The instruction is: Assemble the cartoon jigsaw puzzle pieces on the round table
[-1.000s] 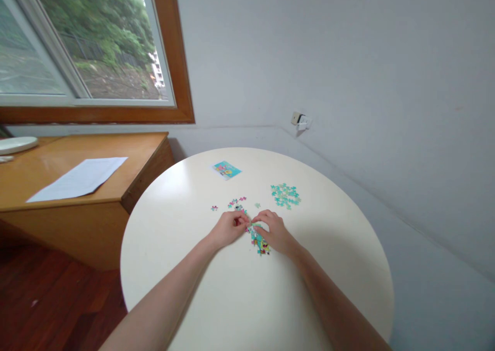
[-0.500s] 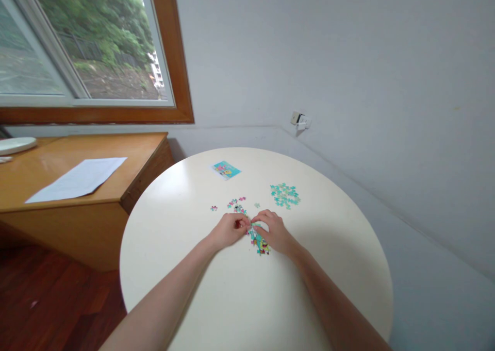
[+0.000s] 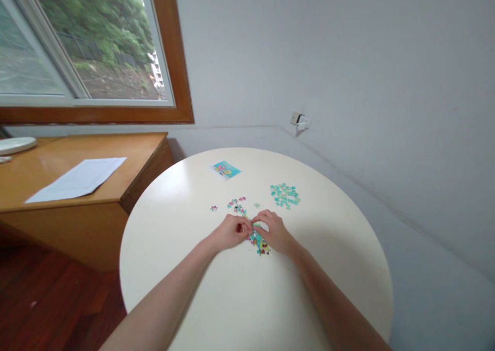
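Note:
Both my hands meet over a small, partly joined jigsaw in the middle of a round cream table. My left hand has its fingers curled in a pinch, with a reddish bit showing inside them. My right hand is also curled, its fingertips pressed against the left hand's at the top edge of the joined pieces. What each pinch holds is too small to name. Loose pink pieces lie just beyond my fingers.
A heap of teal pieces lies to the far right, a small picture card at the table's far side. On the left stands a wooden desk with a paper sheet and a white plate. A wall socket sits behind.
My left hand has slid slightly right and curled tighter against my right hand. The right hand and the pieces on the table have hardly moved.

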`<move>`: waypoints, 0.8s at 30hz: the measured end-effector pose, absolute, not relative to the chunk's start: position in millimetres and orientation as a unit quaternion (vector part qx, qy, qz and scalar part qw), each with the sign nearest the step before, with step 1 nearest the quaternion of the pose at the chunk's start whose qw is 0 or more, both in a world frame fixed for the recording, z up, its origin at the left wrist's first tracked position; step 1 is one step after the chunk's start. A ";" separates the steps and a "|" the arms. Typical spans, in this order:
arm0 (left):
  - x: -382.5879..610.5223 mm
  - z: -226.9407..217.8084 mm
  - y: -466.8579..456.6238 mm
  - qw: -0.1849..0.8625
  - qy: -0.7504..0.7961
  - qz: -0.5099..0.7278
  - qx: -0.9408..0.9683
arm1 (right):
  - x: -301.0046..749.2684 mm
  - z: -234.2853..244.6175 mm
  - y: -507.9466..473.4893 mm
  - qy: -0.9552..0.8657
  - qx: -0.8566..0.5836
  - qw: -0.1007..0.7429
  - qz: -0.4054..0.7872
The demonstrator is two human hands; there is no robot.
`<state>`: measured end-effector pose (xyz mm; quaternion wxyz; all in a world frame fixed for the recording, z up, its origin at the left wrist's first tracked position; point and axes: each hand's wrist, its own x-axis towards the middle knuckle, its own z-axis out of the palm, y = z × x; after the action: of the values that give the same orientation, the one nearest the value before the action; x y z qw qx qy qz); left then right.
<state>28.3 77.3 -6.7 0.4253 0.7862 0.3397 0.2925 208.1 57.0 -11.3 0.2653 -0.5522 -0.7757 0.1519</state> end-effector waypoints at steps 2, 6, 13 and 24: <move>28.4 -6.2 77.3 0.424 0.341 0.290 0.787 | 208.1 -11.3 56.8 -0.776 -0.552 0.267 0.150; 28.6 -4.0 76.4 0.416 0.346 0.286 0.791 | 207.6 -11.4 56.3 -0.774 -0.553 0.270 0.148; 28.1 -5.2 76.6 0.404 0.342 0.289 0.798 | 207.6 -11.1 56.3 -0.773 -0.554 0.269 0.152; 27.0 -7.0 81.3 0.353 0.375 0.316 0.797 | 207.5 -12.6 55.7 -0.776 -0.551 0.271 0.146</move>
<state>27.0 81.3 -7.0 0.3531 0.7966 0.3749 0.3165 207.5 55.7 -12.6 0.2714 -0.5509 -0.7756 0.1461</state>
